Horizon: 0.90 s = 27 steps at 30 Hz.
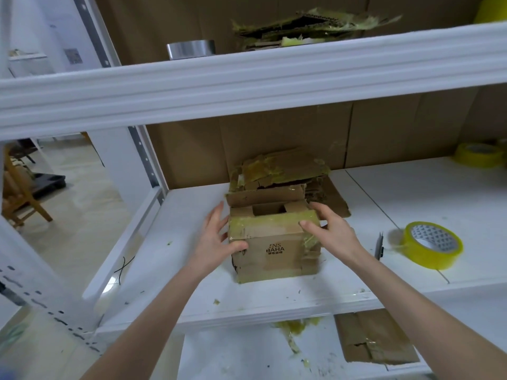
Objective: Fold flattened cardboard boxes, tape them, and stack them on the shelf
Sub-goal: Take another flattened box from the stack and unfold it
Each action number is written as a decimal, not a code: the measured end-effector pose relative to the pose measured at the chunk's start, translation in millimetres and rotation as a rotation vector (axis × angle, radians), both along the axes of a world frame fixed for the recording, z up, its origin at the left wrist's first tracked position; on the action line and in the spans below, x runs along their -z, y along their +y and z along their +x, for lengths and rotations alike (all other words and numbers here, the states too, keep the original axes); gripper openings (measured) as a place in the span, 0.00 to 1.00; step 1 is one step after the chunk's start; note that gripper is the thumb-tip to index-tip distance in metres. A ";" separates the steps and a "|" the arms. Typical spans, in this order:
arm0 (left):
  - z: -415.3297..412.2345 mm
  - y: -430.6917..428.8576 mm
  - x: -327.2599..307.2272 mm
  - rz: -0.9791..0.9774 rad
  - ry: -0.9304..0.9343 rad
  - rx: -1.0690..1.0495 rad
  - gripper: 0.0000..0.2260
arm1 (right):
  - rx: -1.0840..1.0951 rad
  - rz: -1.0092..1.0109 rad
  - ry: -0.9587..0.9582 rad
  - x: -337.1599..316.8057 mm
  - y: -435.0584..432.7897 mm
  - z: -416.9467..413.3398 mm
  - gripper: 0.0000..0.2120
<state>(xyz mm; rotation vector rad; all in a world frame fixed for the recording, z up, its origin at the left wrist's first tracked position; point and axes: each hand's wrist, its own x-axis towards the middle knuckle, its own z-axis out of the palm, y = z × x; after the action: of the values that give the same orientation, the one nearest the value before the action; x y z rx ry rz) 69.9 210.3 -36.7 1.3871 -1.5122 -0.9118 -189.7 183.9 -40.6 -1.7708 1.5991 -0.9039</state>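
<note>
Head view: box (274, 250) on shelf (192, 270). My left hand (216, 237) and right hand (329, 229) press its sides, fingers nearly straight. Tape (430, 245) right.

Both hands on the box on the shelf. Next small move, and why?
Probably press the raised flap down: the box top is open, the left hand and right hand flank it, and the tape roll lies to its right.

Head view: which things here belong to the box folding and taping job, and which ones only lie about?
Job: box, left hand, right hand, tape roll, flat cardboard, shelf.
Lying about: silver roll, black wire, chair, tape scraps.
</note>
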 end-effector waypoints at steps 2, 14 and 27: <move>0.8 -6.5 -9.9 0.068 -0.039 -0.084 0.50 | 0.024 0.025 -0.011 0.6 -3.3 -0.2 0.31; -9.2 -21.3 -13.9 -0.074 -0.781 0.088 0.48 | -0.018 0.099 -0.049 -5.7 -9.6 -4.8 0.37; -10.6 -18.0 -7.0 -0.019 -0.706 0.121 0.35 | -0.205 0.005 0.321 -15.1 -14.6 -9.6 0.31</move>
<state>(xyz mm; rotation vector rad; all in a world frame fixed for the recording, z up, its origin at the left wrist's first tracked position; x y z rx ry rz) 59.3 192.3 -29.7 1.7182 -2.1319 -0.4817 -199.3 169.2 -25.5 -2.1129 1.5664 -0.5397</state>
